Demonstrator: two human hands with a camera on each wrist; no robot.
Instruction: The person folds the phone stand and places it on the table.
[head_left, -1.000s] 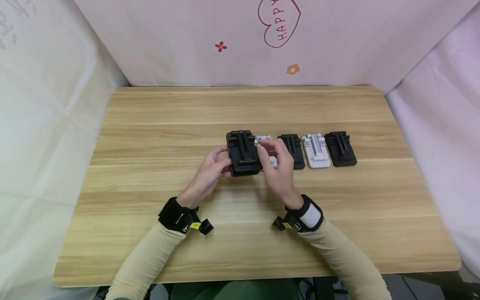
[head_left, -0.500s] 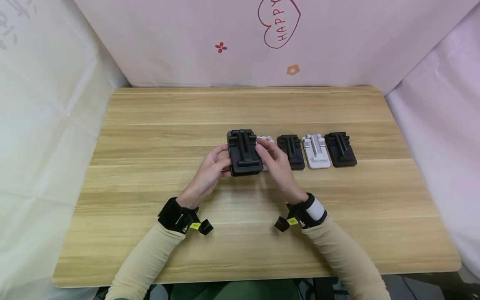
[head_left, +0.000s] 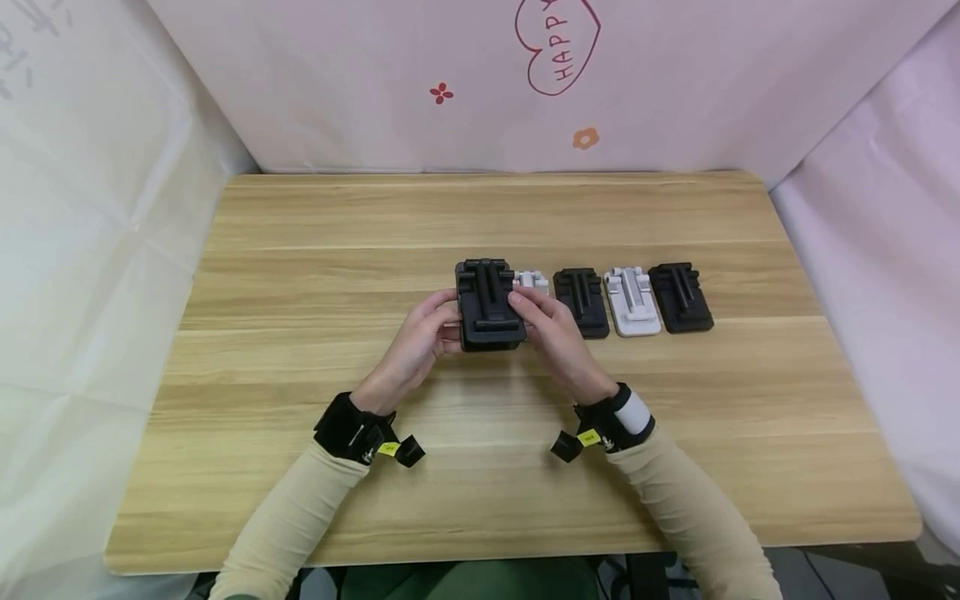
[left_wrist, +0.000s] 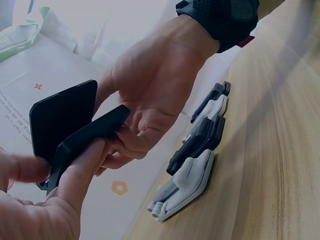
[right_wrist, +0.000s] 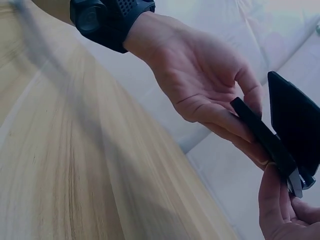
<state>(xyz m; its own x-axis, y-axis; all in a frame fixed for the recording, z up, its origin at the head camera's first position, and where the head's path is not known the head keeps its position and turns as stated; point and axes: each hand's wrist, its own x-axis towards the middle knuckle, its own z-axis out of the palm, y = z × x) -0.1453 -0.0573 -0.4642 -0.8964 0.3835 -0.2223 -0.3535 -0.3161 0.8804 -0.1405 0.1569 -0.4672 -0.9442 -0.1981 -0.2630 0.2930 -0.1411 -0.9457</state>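
Observation:
A black folding phone stand [head_left: 491,308] is held above the table between both hands. Its left edge is gripped by my left hand [head_left: 412,346], thumb and fingers along the side. My right hand [head_left: 558,342] pinches the right edge, thumb on top. In the left wrist view the stand's two plates [left_wrist: 65,117] spread apart at an angle, with the right hand [left_wrist: 155,82] on the far side. The right wrist view also shows the gap between the plates [right_wrist: 295,120], with the left hand [right_wrist: 190,75] beyond. Some fingers are hidden behind the stand.
Folded stands lie in a row on the wooden table [head_left: 300,250]: a white one [head_left: 531,281] partly behind the right hand, a black one [head_left: 582,304], another white one [head_left: 633,302] and a black one [head_left: 681,297]. Pale curtains [head_left: 337,92] surround the table.
My right hand has come in closer to the stand's right edge, and its thumb now lies over that edge. The left hand and the stand have barely shifted.

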